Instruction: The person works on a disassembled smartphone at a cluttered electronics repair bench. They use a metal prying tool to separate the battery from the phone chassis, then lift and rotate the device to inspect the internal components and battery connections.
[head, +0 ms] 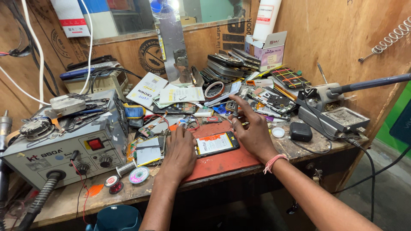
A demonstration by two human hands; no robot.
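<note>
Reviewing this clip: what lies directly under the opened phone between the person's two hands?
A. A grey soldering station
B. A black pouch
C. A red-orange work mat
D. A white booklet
C: the opened phone lies flat on the red-orange work mat, with the left hand pressing beside its left end and the right hand at its right end.

At a cluttered wooden workbench (299,147), a person's left hand (180,152) rests flat on a red work mat (222,162) beside an opened smartphone (216,143), its back cover off; the right hand (252,132) hovers at the phone's far end, fingers (240,105) raised. A grey rework station (64,149) sits to the left, stacked phones (227,64) behind
</note>
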